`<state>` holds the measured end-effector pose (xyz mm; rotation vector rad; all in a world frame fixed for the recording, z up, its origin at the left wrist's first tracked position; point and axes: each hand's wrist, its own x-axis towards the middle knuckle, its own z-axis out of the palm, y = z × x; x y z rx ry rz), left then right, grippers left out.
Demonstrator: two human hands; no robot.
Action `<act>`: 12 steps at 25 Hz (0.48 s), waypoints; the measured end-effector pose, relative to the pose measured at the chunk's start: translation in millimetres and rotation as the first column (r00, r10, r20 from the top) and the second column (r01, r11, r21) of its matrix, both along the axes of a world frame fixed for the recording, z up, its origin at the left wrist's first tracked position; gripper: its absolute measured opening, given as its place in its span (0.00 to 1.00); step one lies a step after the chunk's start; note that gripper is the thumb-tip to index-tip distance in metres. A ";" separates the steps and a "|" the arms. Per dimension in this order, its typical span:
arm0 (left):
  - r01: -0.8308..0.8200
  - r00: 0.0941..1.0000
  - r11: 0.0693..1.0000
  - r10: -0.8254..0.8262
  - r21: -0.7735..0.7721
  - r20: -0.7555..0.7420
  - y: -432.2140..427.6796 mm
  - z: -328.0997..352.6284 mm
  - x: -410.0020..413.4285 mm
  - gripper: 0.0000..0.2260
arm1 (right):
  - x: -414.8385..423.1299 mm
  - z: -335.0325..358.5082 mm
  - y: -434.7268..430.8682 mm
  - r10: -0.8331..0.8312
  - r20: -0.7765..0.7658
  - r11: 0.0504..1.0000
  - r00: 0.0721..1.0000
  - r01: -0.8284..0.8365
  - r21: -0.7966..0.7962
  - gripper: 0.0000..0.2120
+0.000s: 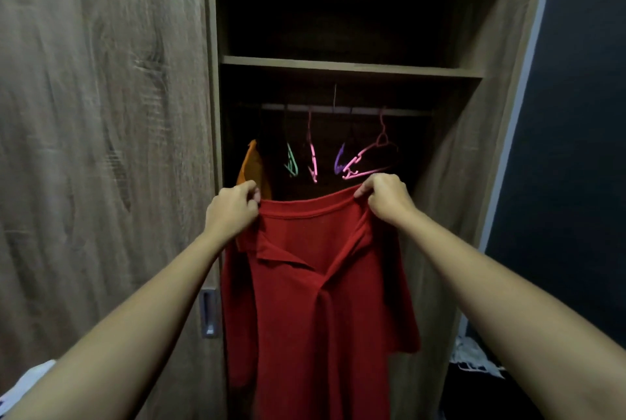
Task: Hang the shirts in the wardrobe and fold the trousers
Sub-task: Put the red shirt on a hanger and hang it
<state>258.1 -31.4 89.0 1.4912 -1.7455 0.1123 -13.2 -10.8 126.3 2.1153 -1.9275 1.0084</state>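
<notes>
1. We face a tall open wardrobe of grey-brown wood-grain board (474, 155), dark inside, with a flat wooden shelf (349, 66) across it above the hanging space.
2. Left of the opening is the wardrobe's wide wood-grain door panel (101, 148); a dark blue-black wall (576, 115) is on the right.
3. The red collared polo shirt (315, 301) hangs full length in front of the lower opening, held up by its top edge, its collar folded down and a sleeve falling on the right.
4. Our left hand (232, 208) pinches the shirt's upper left corner with curled fingers and thumb; our right hand (384, 196) pinches the upper right corner the same way. Both arms are stretched forward.
5. A thin metal rail (338, 110) runs under the shelf.
6. An orange garment (250, 165) hangs at the rail's left end, just behind our left hand.
7. Bare plastic hangers hang along the rail: a green hanger (291, 162), a narrow pink hanger (312, 159), a purple hanger (339, 159), and a wider pink hanger (369, 159) turned sideways just above our right hand.
8. A small recessed metal handle (208, 313) is set into the door's edge.
9. Crumpled white cloth (474, 357) lies low on the right.
</notes>
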 end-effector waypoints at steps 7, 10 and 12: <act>0.028 0.988 0.999 -0.024 0.030 -0.156 -68.5 10.0 -27.6 0.10 | 11.2 12.6 -61.1 0.090 -0.080 0.996 0.993 -0.090 0.004 0.18; -0.017 0.948 0.999 0.025 0.030 -0.317 -117.0 22.7 -51.5 0.14 | 4.9 19.3 -88.8 0.140 -0.144 0.990 0.980 -0.144 -0.012 0.19; -0.029 0.846 0.997 0.065 0.076 -0.530 -145.7 33.7 -70.5 0.20 | -5.0 18.3 -105.1 0.181 -0.206 0.980 0.962 -0.194 -0.046 0.19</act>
